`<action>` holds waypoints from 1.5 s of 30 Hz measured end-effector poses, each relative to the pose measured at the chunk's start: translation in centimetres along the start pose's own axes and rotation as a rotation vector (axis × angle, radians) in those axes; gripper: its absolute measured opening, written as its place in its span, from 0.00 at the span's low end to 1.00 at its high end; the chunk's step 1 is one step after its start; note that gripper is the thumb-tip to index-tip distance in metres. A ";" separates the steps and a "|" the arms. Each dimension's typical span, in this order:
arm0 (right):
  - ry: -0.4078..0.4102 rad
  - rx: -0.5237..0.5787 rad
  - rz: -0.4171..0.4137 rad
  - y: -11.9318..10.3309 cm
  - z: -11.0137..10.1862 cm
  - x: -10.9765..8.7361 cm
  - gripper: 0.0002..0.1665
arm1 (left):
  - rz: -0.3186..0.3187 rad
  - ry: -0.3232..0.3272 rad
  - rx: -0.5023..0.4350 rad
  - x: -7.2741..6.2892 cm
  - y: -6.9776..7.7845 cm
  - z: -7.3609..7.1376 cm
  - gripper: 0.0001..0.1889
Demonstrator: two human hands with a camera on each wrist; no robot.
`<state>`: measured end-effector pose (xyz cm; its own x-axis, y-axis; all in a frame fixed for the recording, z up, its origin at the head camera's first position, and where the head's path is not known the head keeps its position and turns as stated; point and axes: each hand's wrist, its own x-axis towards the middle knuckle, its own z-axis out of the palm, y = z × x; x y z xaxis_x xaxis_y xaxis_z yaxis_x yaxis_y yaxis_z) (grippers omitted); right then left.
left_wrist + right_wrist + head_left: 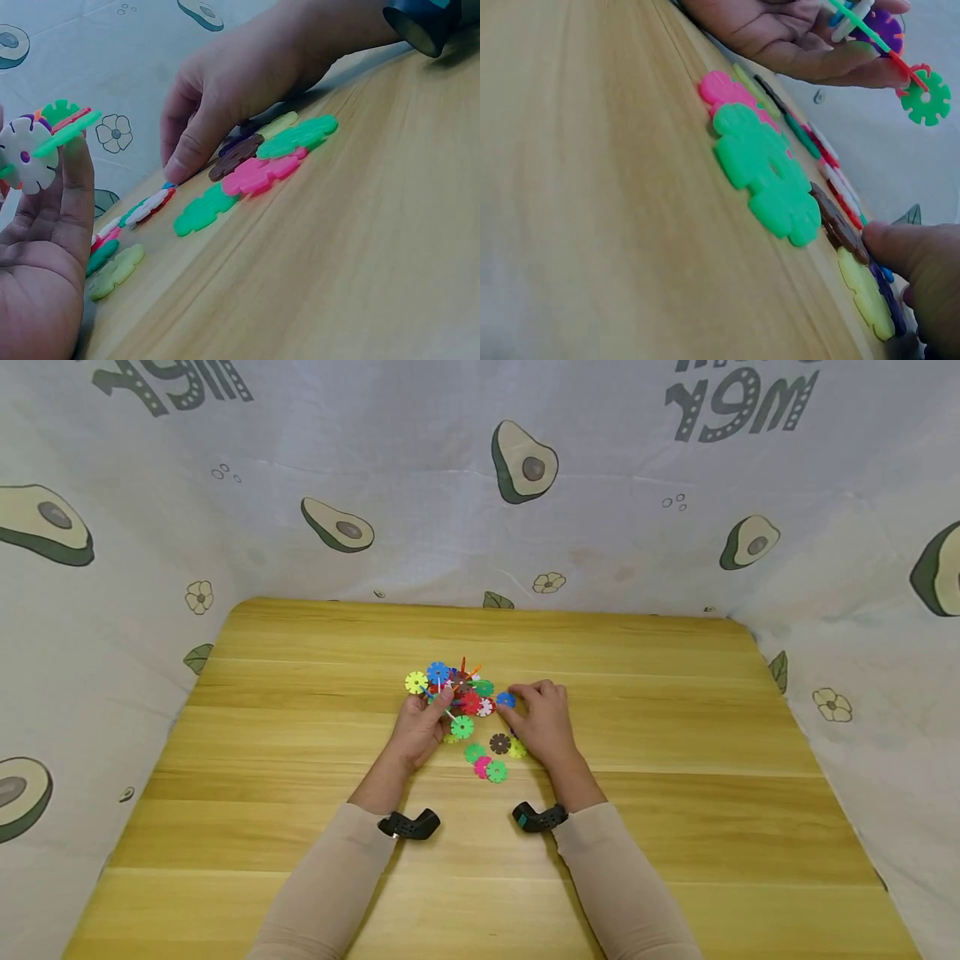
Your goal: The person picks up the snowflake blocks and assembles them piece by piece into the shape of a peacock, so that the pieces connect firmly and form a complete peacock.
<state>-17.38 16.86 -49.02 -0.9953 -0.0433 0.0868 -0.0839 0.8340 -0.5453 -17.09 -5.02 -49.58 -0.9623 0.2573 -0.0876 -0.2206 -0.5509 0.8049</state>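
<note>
My left hand [420, 731] holds a cluster of interlocked plastic snowflake discs [438, 672] in blue, yellow, green and other colours, raised off the table. In the left wrist view, a white disc [28, 154] and a green disc stand out beside the fingers. My right hand [545, 722] is lowered to the tabletop, thumb and forefinger pinching a blue snowflake disc [506, 699]; only a sliver of it shows in the left wrist view. Nearer me lie loose discs: a brown disc [500, 743], a yellow disc [517, 748], a pink disc [480, 767] and a green disc [497, 771].
More loose discs, among them a white disc [485, 707], lie between the hands. The wooden table [675, 860] has a white avocado-print cloth [435, 452] hanging behind and at both sides. Each wrist wears a black band [408, 825].
</note>
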 end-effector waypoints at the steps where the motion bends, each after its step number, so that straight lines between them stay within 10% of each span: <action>1: 0.000 0.004 0.001 0.0 0.0 0.0 0.27 | -0.001 -0.001 0.002 0.0 0.0 0.0 0.09; 15: 0.035 0.270 -0.013 -0.1 0.3 0.0 0.15 | -0.026 -0.034 0.030 -0.1 0.2 0.1 0.25; 27: 0.064 0.775 -0.029 -0.5 0.6 -0.2 0.11 | -0.048 -0.052 0.020 0.0 0.1 -0.1 0.25; 45: 0.043 0.835 -0.068 -0.7 0.5 -0.3 0.09 | -0.064 -0.110 -0.067 0.1 0.2 -0.4 0.13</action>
<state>-17.04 16.00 -49.06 -0.9854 -0.0436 0.1644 -0.1691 0.1480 -0.9744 -17.26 -5.42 -49.68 -0.9235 0.3773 -0.0697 -0.2948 -0.5816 0.7582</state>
